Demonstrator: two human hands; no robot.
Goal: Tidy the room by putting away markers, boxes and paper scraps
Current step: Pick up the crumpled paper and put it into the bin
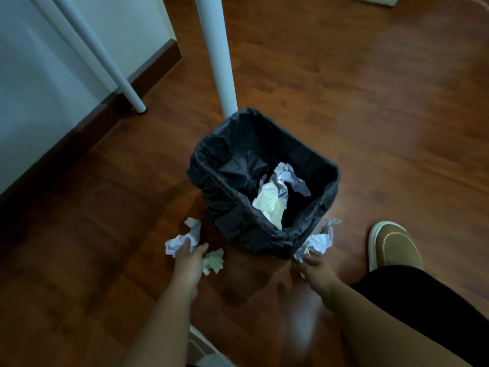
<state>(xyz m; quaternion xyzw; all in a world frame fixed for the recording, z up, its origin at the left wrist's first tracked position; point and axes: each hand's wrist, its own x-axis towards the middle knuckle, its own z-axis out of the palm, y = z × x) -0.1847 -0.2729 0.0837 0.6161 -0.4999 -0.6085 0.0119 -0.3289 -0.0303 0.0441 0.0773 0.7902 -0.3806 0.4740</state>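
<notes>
A dim room with a reddish wooden floor (344,107), a white wall with a dark skirting board off to the far left, and two white legs (214,56) of some piece of furniture, one of them standing just behind the bin (328,181), which serves here as the landmark. The bin is lined with a black bag, and inside it lie two crumpled sheets already: a lilac-white one (288,176) and a pale greenish one (270,205). The step in hand looks to be the gathering of paper scraps off the floor around the bin. Left of the bin's near corner, the left hand (189,258) rests on a white crumpled scrap (182,238), its fingers (201,247) lying fairly straight over the paper and not yet curled round it; a small greenish wad (213,260) lies on the floor just beside that hand, between it and the bin. At the bin's near right corner the right hand (315,268) reaches to another white scrap (318,239), which leans against the bin's outer wall; this hand is blurred (the arm shows motion smear), so I cannot tell whether its fingers are pinching the paper or only touching it. A brown shoe (391,245) stands well right of the bin. The next move, in my judgement, calls for closing each hand round its scrap, lifting it clear of the rim and dropping it inside, then returning for the greenish wad; the light paper could spring out of a loose grip or catch on the bag's slack edge.
</notes>
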